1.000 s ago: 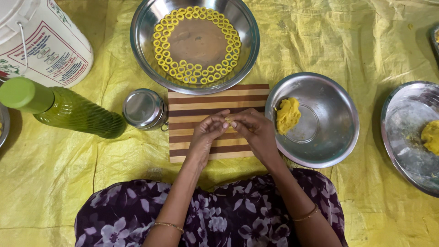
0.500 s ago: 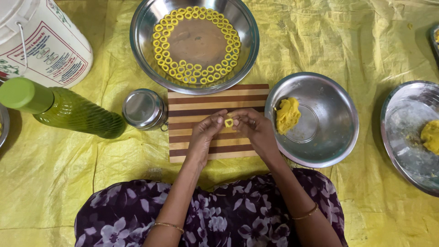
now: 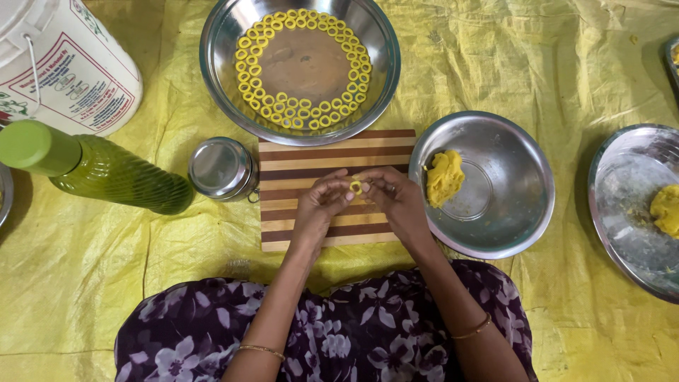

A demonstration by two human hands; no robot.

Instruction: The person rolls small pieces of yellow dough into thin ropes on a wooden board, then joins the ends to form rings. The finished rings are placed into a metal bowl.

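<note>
Both hands meet over a striped wooden cutting board (image 3: 304,154). My left hand (image 3: 320,206) and my right hand (image 3: 393,198) pinch a small yellow dough ring (image 3: 356,187) between their fingertips, just above the board. A lump of yellow dough (image 3: 443,177) lies in the steel bowl (image 3: 516,184) just right of my right hand. Beyond the board stands a large steel bowl (image 3: 219,49) with several yellow dough rings (image 3: 283,113) laid around its inner edge.
A small steel container (image 3: 221,168) sits left of the board, beside a green bottle (image 3: 99,173) lying on its side. A white tub (image 3: 67,60) stands at far left. A steel plate (image 3: 629,205) with more dough (image 3: 666,210) is at right. Yellow sheeting (image 3: 530,64) covers the floor.
The dough piece between the fingertips has been closed into a ring. The hands have stayed in nearly the same spot over the board.
</note>
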